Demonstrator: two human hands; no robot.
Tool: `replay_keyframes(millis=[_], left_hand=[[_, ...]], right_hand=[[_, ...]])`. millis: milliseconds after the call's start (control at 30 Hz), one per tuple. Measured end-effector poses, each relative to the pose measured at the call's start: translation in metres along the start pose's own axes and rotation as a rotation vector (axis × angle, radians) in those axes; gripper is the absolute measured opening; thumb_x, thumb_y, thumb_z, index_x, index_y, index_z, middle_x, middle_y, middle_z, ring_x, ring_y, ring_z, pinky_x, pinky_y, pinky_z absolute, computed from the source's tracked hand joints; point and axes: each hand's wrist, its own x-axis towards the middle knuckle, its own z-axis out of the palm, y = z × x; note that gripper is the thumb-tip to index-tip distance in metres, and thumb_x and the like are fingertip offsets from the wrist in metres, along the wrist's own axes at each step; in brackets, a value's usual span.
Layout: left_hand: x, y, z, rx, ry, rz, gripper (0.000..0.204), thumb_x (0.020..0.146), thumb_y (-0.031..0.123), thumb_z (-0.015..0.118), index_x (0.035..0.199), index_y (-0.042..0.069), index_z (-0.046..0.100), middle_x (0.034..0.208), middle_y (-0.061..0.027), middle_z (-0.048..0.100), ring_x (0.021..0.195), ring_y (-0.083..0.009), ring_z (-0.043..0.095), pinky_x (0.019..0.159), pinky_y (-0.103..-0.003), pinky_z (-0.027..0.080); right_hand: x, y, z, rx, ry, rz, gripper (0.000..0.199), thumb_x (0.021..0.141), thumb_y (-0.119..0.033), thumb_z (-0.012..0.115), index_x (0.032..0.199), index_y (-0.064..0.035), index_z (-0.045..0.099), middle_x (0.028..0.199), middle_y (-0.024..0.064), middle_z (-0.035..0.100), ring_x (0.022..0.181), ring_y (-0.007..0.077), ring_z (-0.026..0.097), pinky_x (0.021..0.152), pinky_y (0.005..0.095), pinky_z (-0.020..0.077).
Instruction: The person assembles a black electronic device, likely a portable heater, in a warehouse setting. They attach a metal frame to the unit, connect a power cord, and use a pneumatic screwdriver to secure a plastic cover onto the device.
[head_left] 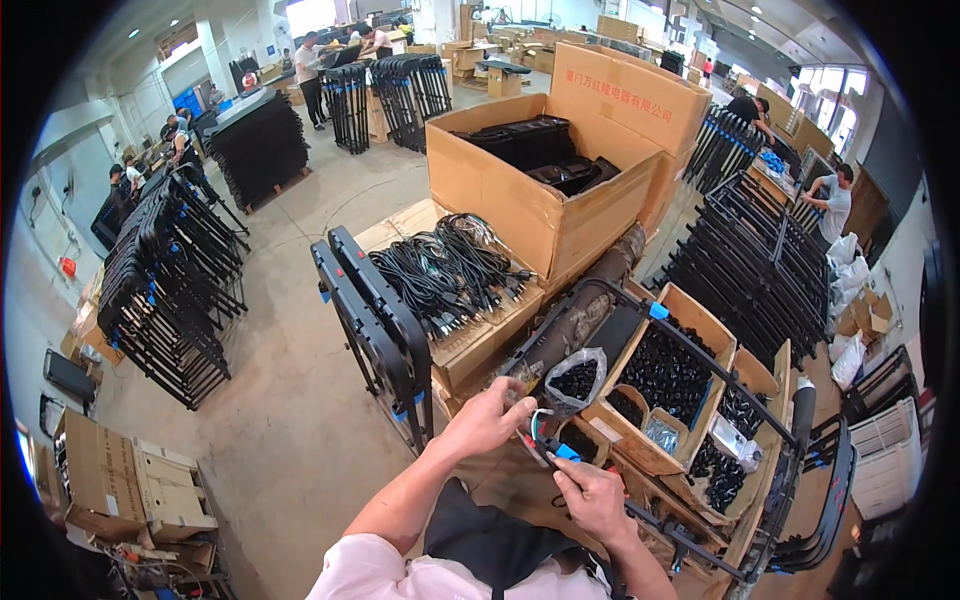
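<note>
My left hand is half curled, with thumb and index finger apart. Its thumb tip lies beside thin white and teal wires that stick up from a black tubular frame. Whether it touches the wires is hard to make out. My right hand is closed on the black frame, close to a blue piece on its tube. Right above my hands sits a clear plastic bag with small black parts inside. The frame lies across the front of a wooden box of small black parts.
Black cables lie heaped on a carton beyond my left hand. Behind them stands a large open carton holding black parts. Black frames stand upright at the left. More frames are stacked across the floor. Other people work farther off.
</note>
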Motion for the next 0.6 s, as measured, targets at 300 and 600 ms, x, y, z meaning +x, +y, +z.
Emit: replay_keyframes(millis=[300,600], left_hand=[[-0.008,-0.055,0.022,-0.614,-0.314,-0.120,0.043,0.115,0.035,0.053,0.115,-0.002,0.075,0.102,-0.0090,0.077,0.093,-0.0152,0.070,0.095,-0.032,0.054],[-0.026,-0.064,0.041,-0.948,-0.123,-0.036,0.039,0.113,0.030,0.057,0.133,-0.002,0.068,0.117,-0.0088,0.073,0.110,-0.0180,0.066,0.103,-0.037,0.051]], right_hand=[[-0.013,0.012,0.009,-0.098,-0.087,-0.020,0.024,0.098,-0.013,0.072,0.118,-0.0024,0.078,0.099,0.0176,0.078,0.085,0.0333,0.076,0.075,0.0393,0.0599],[-0.019,0.022,0.026,0.151,-0.202,0.240,0.030,0.105,-0.023,0.064,0.123,-0.0023,0.076,0.098,0.0157,0.078,0.088,0.0276,0.076,0.080,0.0375,0.0574]])
